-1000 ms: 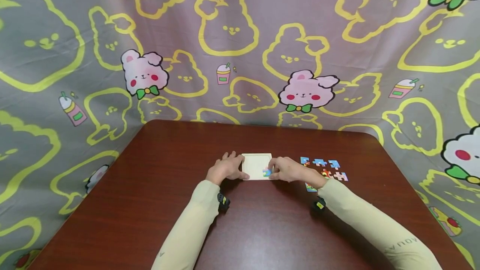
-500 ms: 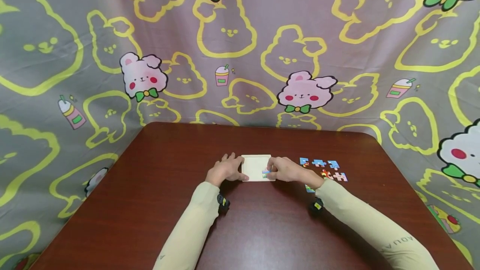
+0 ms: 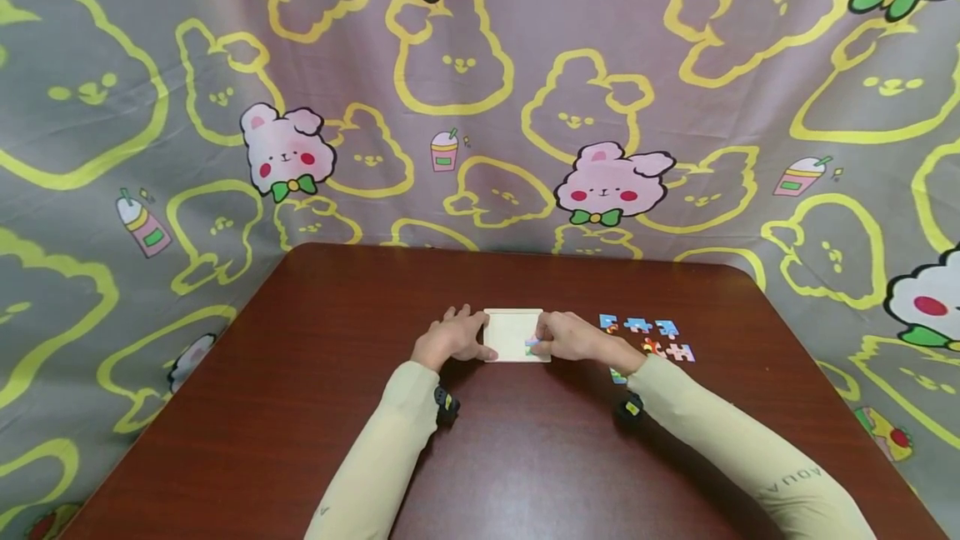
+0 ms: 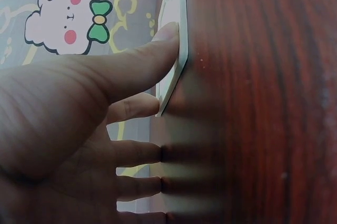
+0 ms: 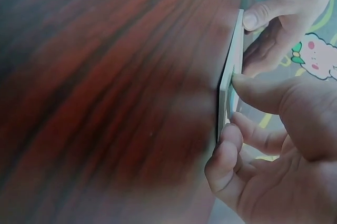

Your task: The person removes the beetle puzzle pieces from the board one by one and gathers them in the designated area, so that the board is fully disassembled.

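A pale shallow puzzle tray (image 3: pixel 504 337) lies on the table, with a colourful jigsaw piece (image 3: pixel 531 347) in its near right corner. My right hand (image 3: pixel 572 336) pinches that piece between thumb and index finger; the fingers cover part of it. In the right wrist view, the thumb (image 5: pixel 258 92) reaches over the tray's rim (image 5: pixel 225 89). My left hand (image 3: pixel 452 337) steadies the tray's left side. The left wrist view has its thumb (image 4: pixel 142 66) on the tray and the other fingers spread fairly straight, tips down at the table.
Several loose jigsaw pieces (image 3: pixel 638 325) lie right of the tray, some partly hidden behind the right forearm. The brown wooden table (image 3: pixel 360 307) ends at a patterned cloth (image 3: pixel 465 198) behind it. A small dark device (image 3: pixel 446 402) sits at each wrist.
The jigsaw piece sits slightly lower in the tray's near right corner than a second ago, and my right fingers shifted a little with it. My left hand stays in place.
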`<action>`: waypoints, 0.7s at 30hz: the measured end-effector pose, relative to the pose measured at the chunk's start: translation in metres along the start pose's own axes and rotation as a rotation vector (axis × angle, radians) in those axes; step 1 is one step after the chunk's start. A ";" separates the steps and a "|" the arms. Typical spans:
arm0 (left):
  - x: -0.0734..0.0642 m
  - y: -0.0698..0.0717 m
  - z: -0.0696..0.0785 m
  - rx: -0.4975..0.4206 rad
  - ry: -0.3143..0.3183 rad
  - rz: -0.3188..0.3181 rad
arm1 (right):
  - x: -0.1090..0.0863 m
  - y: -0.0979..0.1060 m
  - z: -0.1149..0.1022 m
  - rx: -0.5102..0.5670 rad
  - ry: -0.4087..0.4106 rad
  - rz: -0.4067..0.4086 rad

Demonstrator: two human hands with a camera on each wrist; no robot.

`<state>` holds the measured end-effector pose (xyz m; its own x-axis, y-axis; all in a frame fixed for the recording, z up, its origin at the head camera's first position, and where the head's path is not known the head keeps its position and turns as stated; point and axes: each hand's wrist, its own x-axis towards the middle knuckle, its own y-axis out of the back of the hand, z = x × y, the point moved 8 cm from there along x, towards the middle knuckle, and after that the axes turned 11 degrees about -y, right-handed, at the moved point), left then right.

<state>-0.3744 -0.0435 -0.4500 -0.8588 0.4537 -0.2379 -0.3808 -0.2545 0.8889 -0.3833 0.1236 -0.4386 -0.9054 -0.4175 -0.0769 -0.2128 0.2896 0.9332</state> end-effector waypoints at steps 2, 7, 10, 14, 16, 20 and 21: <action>0.000 0.001 0.000 0.002 -0.001 -0.002 | 0.000 0.000 0.001 -0.001 -0.004 0.005; -0.002 0.003 0.000 0.003 -0.008 -0.008 | -0.001 0.004 0.000 0.016 -0.009 0.017; -0.002 0.003 0.001 0.000 -0.015 -0.007 | -0.002 0.009 -0.001 0.035 -0.003 0.035; -0.001 0.002 0.001 -0.002 -0.015 -0.005 | -0.007 0.018 0.003 0.088 -0.018 0.027; -0.001 0.002 0.001 -0.001 -0.013 -0.007 | -0.011 0.022 0.006 0.135 -0.035 -0.004; -0.003 0.000 0.000 -0.009 -0.011 -0.015 | -0.022 0.031 0.016 0.203 -0.025 -0.064; -0.004 0.000 0.000 -0.013 -0.012 -0.017 | -0.026 0.032 0.019 0.219 -0.022 -0.085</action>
<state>-0.3712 -0.0448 -0.4489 -0.8482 0.4681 -0.2480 -0.3997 -0.2582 0.8796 -0.3739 0.1596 -0.4130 -0.8882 -0.4300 -0.1616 -0.3609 0.4353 0.8248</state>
